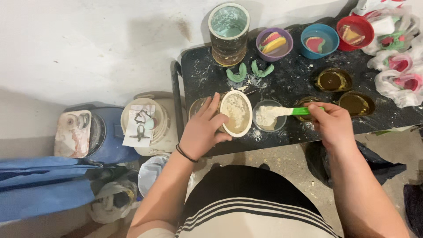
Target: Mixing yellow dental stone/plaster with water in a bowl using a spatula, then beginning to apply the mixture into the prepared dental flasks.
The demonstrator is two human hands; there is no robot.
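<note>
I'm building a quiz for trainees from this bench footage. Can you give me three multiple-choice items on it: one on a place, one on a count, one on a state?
1. Where does the green-handled spoon hover?
A. over the small clear cup
B. over the tall can
C. over the blue bowl

2. How many coloured bowls stand along the table's back edge?
A. one
B. three
C. five

3. How is the spoon?
A. empty
B. heaped with white powder
C. lying on the floor

Answers: 1 A, the right hand holds it above the small clear cup. 2 B, a purple bowl, a blue bowl and a red bowl. 3 B, white powder piles on it, while the left hand grips the tilted bowl.
</note>
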